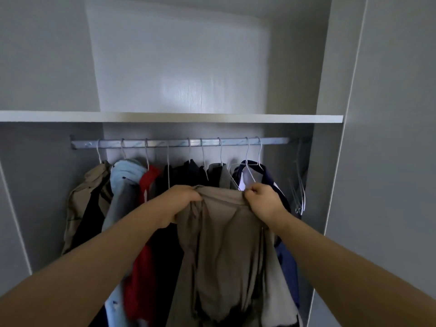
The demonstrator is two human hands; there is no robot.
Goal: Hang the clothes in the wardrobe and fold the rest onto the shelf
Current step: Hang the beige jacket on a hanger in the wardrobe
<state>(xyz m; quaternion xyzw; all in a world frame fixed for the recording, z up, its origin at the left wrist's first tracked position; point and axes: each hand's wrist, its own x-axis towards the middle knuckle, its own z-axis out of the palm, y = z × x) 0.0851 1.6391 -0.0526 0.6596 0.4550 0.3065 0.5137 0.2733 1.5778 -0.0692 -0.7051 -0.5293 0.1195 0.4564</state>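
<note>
A taupe-brown garment [221,237] hangs down in front of me, held up by its top edge. My left hand [181,199] grips its left corner and my right hand [264,199] pinches its right corner, both fists curled round the cloth. Behind it a metal rail [179,143] carries several wire hangers with clothes: a khaki jacket [87,199], a light blue shirt [125,182], a red top [146,232], dark pieces and a navy-and-white garment [266,175]. The white shelf [169,117] runs above the rail.
Empty wire hangers [298,192] hang at the rail's right end by the grey side panel [330,161]. The compartment above the shelf has a pale back wall [179,67]. A grey wardrobe panel [396,138] stands at the right.
</note>
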